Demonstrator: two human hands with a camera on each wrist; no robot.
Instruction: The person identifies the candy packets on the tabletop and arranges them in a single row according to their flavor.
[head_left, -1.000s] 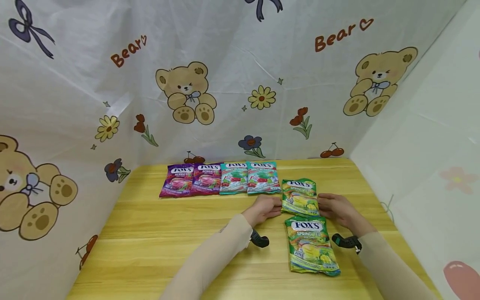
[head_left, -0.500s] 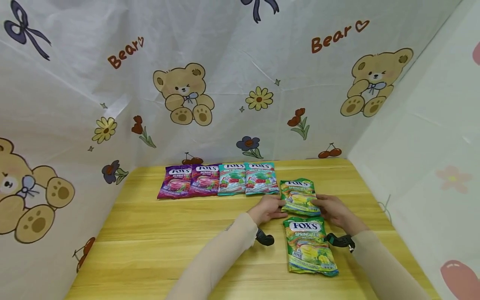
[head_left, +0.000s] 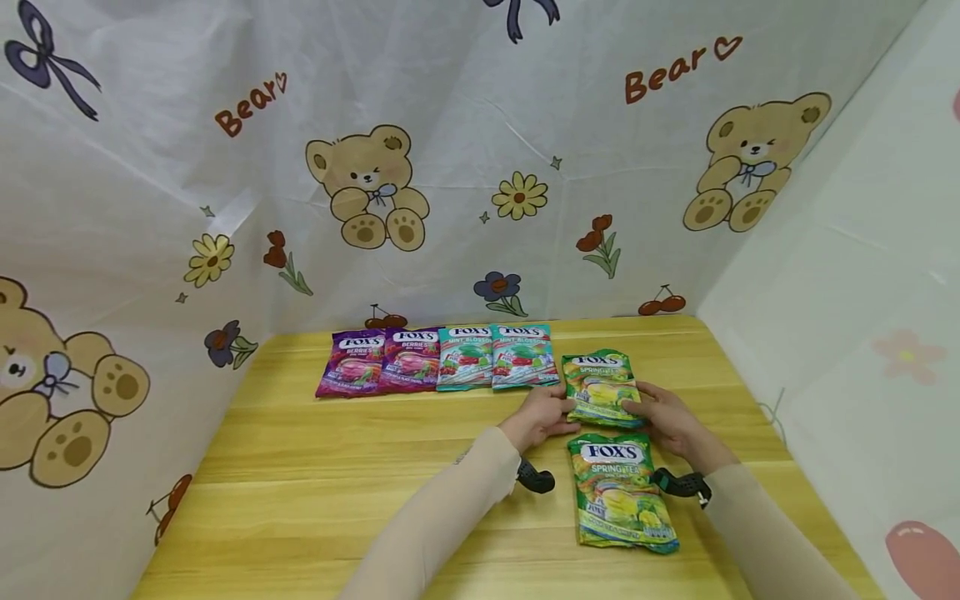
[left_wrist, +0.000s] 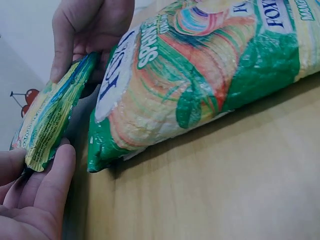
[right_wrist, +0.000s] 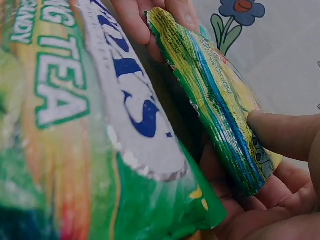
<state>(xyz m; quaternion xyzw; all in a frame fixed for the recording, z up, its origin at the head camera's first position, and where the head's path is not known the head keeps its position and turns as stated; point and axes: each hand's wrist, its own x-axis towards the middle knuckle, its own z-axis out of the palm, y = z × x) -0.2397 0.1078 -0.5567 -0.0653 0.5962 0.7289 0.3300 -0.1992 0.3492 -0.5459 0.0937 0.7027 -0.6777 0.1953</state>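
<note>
A green and yellow Spring Tea candy bag (head_left: 600,387) is held at its two lower sides, its near edge raised off the table in both wrist views. My left hand (head_left: 537,414) pinches its left side, thumb on top and fingers beneath. On the other side my right hand (head_left: 671,421) grips it the same way, the thumb (right_wrist: 285,135) lying over the printed face. A second Spring Tea bag (head_left: 622,492) lies flat just in front, between my forearms. Left of the held bag, two teal Mint Blossom bags (head_left: 523,357) lie side by side.
Two purple Berries bags (head_left: 352,363) continue the row at the left, near the back edge of the wooden table (head_left: 337,483). A bear-printed cloth (head_left: 450,100) hangs behind and at the sides. A thin cord (head_left: 776,412) is at the right.
My thumbs have come over the top of the held bag, where before my hands only flanked its sides. The bag has since shifted slightly away from me and lifted at its near edge.
</note>
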